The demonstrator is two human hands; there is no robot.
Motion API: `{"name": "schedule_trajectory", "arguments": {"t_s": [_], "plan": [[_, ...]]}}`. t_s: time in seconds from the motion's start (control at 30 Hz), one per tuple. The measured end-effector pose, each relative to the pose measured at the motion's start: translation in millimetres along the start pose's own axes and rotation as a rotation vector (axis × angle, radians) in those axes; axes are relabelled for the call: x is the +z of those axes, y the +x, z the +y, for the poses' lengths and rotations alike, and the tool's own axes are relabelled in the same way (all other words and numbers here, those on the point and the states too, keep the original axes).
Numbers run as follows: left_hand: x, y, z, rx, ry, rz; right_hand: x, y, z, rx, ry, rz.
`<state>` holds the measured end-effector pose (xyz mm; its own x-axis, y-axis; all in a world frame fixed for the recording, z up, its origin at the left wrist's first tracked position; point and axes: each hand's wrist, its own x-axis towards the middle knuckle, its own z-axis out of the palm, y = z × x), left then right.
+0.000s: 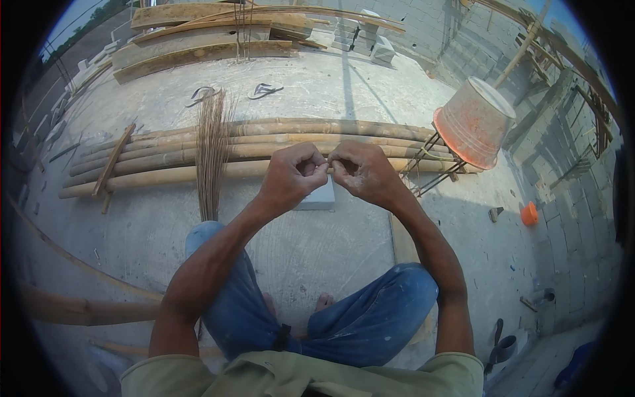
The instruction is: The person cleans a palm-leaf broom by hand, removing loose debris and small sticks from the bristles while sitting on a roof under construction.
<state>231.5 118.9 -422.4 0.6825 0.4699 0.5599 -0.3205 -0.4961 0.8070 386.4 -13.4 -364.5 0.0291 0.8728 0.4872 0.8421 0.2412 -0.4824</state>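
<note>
My left hand (296,170) and my right hand (361,170) are raised in front of me, their pinched fingertips meeting. Whether something small or thin lies between the fingertips cannot be made out. Pale dust marks the fingers of the right hand. Beneath and just behind the hands is a pale block (319,197) on the concrete floor. Bamboo poles (163,158) lie side by side across the floor beyond the hands. A bundle of thin wires or sticks (212,164) rests across them, near my left knee.
An upturned bucket (475,124) sits on a rebar frame (427,164) at right. An orange cup (529,214) stands near the block wall (575,233). Flip-flops (265,90), wooden planks (198,59) and stacked blocks (364,37) lie farther off. A bamboo pole (94,311) is at lower left.
</note>
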Motion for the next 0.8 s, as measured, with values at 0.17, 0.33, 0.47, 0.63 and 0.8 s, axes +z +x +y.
{"name": "schedule_trajectory", "arguments": {"t_s": [0.17,0.33,0.47,0.63,0.8], "plan": [[-2,1,2,0.019,0.023,-0.018,-3,1,6,0.008,-0.004,0.062],[-3,1,-1,-0.084,-0.168,0.056,-28,-3,16,0.267,0.146,0.203],[-3,3,-1,-0.094,-0.223,0.065,-20,0,2,0.188,0.111,0.106],[-3,0,8,0.115,0.128,0.034,-11,1,-12,0.136,0.074,-0.019],[2,0,0,0.339,0.307,0.023,-3,-1,-1,0.07,0.042,-0.061]]}}
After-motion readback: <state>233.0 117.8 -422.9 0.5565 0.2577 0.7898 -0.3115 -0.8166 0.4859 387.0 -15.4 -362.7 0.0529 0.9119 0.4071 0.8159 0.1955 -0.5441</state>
